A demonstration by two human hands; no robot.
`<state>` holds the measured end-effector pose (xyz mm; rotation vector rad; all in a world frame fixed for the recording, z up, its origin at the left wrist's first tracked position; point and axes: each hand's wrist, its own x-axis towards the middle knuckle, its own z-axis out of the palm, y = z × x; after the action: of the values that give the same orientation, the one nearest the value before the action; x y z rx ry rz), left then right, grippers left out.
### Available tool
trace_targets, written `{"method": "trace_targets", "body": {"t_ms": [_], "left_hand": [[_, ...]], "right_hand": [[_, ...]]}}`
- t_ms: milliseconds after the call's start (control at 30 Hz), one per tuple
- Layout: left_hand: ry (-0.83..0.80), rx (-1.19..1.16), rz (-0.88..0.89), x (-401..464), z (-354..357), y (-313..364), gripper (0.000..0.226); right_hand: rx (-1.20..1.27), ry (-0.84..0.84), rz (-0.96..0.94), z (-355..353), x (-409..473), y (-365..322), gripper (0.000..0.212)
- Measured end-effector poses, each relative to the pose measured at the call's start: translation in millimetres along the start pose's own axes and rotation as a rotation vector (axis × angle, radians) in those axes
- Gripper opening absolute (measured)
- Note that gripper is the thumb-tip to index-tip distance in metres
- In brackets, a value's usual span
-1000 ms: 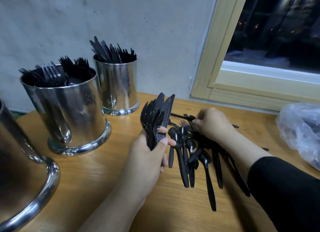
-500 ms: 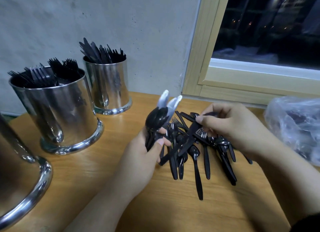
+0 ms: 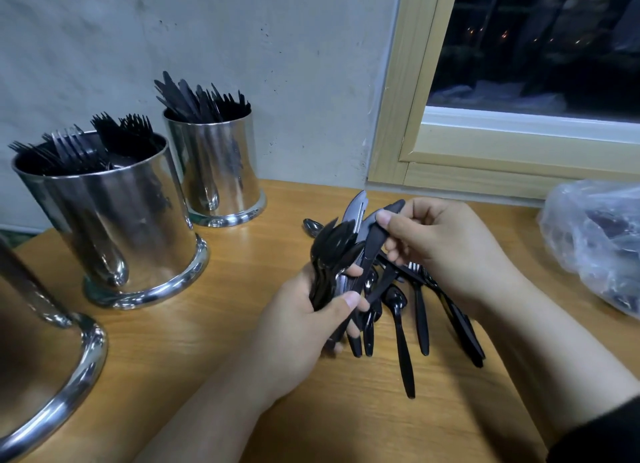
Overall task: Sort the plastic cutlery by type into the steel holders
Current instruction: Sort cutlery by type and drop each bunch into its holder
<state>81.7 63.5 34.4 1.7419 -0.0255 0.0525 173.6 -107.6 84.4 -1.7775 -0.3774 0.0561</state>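
Cutlery first: I see my left hand (image 3: pixel 304 320) clamped around a bundle of black spoons and knives (image 3: pixel 334 255), while my right hand (image 3: pixel 440 244) pinches a black knife (image 3: pixel 375 236) against it. Loose cutlery (image 3: pixel 412 310) lies beneath on the wooden table (image 3: pixel 214 352). Far left, steel holders keep forks (image 3: pixel 104 217) and knives (image 3: pixel 216 168).

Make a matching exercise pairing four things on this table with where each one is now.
Things:
1. fork holder
2. knife holder
3. plastic bag
4. bundle of cutlery

Places:
A. gripped in the left hand
B. far right of the table
C. by the wall, behind the fork holder
D. left of the hands, nearer than the knife holder

Pairs: 1-D, 2-C, 3-B, 4-A
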Motion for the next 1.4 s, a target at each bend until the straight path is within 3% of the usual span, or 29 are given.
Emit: {"method": "trace_targets", "body": {"t_ms": [133,233,300,500,1000,1200,1400], "left_hand": [[0.062,-0.021,0.008,0.8,-1.4,-1.9,0.028],[0.207,-0.076,0.006,4.6,-5.5,-4.2,0.033],[0.298,-0.099,0.006,7.3,-7.5,-5.9,0.031],[0.362,-0.065,0.015,9.3,-10.9,-11.2,0.027],[0.311,-0.020,0.041,8.7,-10.3,-10.5,0.026],[0.301,-0.025,0.031,7.7,-12.2,-8.9,0.027],[0.312,-0.030,0.025,7.4,-13.3,-9.2,0.027]], "right_hand": [[0.010,0.016,0.022,0.0,3.1,-0.2,0.034],[-0.453,0.114,0.041,-8.6,21.5,12.0,0.036],[-0.699,0.074,0.095,-11.0,40.5,22.8,0.030],[-1.058,-0.103,0.281,3.4,92.7,44.0,0.032],[-0.966,-0.273,0.533,24.3,100.1,24.6,0.033],[-0.824,-0.225,0.554,19.6,100.1,26.4,0.029],[-0.668,-0.045,0.411,5.8,98.5,22.8,0.029]]}}
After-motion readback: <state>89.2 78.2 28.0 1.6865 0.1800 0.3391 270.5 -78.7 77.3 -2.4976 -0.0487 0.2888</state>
